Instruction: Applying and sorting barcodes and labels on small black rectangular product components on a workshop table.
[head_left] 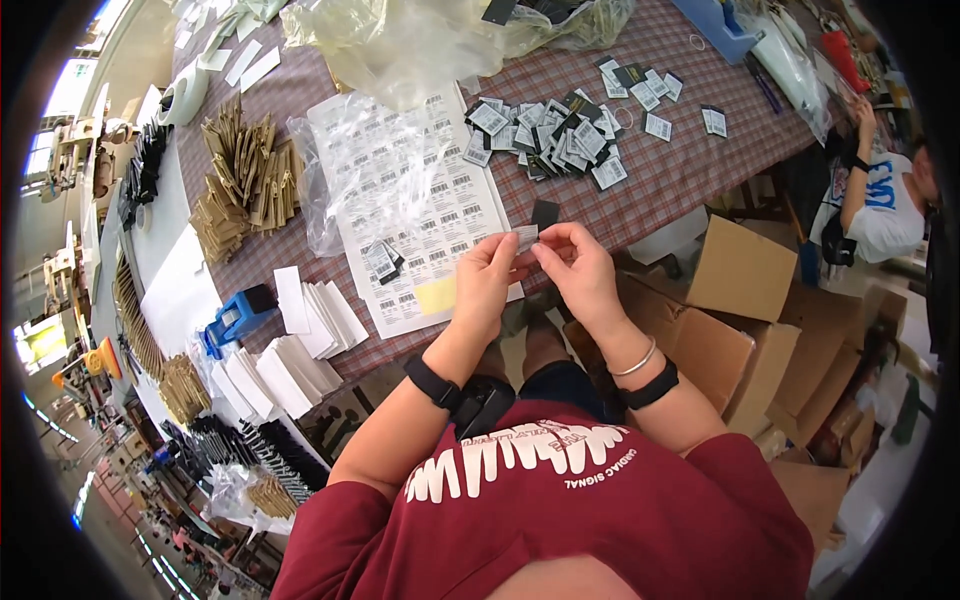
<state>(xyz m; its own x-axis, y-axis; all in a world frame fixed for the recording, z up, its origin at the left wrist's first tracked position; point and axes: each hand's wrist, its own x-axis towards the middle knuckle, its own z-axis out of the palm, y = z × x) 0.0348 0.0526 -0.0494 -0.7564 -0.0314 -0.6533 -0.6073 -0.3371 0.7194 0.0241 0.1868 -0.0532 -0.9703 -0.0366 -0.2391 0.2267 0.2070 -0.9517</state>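
My left hand [484, 280] and my right hand [585, 280] meet just past the table's front edge, both closed in a pinch. Between the fingertips is a small white barcode label [526, 236], beside my left thumb. A black hang tag [545, 213] sticks up past my right fingertips; my fingers partly hide where it meets the label. Under and left of my hands lie printed sheets of barcode labels [465, 212], with a few labelled tags [383, 262] and a yellow slip [436, 295] on them. A loose heap of black tags with white labels [560, 135] spreads beyond my hands.
Clear plastic [375, 165] covers part of the sheets. Bundled brown tags [240, 180], a blue tape dispenser [240, 315] and stacked white cards [275, 375] stand left on the checked tablecloth [660, 190]. Open cardboard boxes [740, 270] sit at right, near another person [885, 205].
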